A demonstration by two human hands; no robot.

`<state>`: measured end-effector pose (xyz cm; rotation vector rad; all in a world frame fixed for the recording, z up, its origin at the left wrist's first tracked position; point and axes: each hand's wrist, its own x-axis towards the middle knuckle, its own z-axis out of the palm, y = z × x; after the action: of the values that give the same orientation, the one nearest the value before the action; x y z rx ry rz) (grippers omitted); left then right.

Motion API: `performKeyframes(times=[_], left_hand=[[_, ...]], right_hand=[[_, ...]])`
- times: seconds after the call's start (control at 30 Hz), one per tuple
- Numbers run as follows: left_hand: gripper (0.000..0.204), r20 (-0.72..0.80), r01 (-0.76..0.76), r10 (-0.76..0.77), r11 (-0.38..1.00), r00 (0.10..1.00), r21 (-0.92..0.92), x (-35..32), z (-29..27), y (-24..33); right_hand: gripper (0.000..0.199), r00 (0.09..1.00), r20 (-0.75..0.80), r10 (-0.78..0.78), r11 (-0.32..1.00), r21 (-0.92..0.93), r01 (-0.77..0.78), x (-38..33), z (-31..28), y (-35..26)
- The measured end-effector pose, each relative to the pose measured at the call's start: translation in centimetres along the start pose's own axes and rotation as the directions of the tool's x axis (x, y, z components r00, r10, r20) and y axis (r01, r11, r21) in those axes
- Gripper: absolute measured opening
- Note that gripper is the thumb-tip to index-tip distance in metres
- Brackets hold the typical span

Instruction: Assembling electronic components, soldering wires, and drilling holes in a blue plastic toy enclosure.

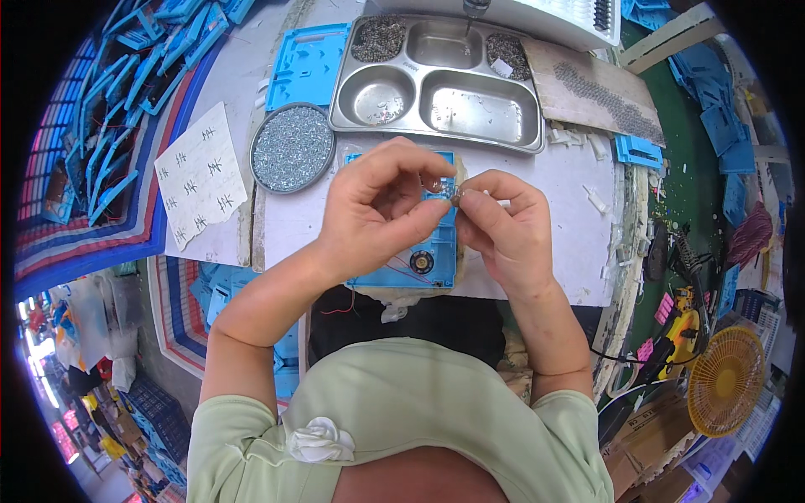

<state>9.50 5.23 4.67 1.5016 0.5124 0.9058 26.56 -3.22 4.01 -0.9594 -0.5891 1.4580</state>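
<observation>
My left hand (pixel 373 205) and my right hand (pixel 511 222) meet above a blue plastic housing (pixel 381 277). The right thumb and forefinger pinch something tiny that I cannot make out. Close against it, the left thumb and forefinger are curled together; what lies between them is too small to name. Below the hands, a round black speaker (pixel 421 262) sits in the housing, with thin red wires beside it. My hands cover much of the housing's upper part.
Beyond the hands stands a steel compartment tray (pixel 402 121) with small metal parts. A round dish (pixel 293 148) of silvery pieces and a marked paper sheet (pixel 201 180) lie to the left. A board (pixel 587 88) rests at the tray's right. White plastic bits (pixel 597 199) lie scattered.
</observation>
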Motion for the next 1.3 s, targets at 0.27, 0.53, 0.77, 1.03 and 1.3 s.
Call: performKeyframes(times=[0.27,0.53,0.77,1.03,1.3], left_hand=[[0.011,0.171,-0.13,0.074,0.93,0.982,0.345,1.3,-2.1,1.2],[0.014,0.087,0.385,-0.385,0.923,0.919,0.015,0.6,-1.6,2.0],[0.013,0.054,0.02,-0.032,0.978,0.998,0.205,0.2,-0.6,0.4],[0.014,0.084,0.332,-0.333,0.943,0.939,0.028,0.2,-0.4,2.1],[0.01,0.063,0.071,-0.108,0.903,0.992,0.424,0.6,-0.1,1.4]], right_hand=[[0.014,0.998,-0.001,0.06,0.994,-0.09,-0.059,0.4,-1.0,-0.9],[0.014,0.963,0.013,-0.271,0.897,-0.359,0.257,0.3,-0.3,-1.2],[0.013,0.991,0.08,-0.106,0.926,-0.357,0.127,0.5,-0.3,-1.5],[0.012,0.932,0.155,-0.328,0.764,-0.537,0.358,0.7,-0.7,-1.1],[0.014,0.742,0.353,-0.57,0.302,-0.75,0.589,0.8,-1.1,-1.7]])
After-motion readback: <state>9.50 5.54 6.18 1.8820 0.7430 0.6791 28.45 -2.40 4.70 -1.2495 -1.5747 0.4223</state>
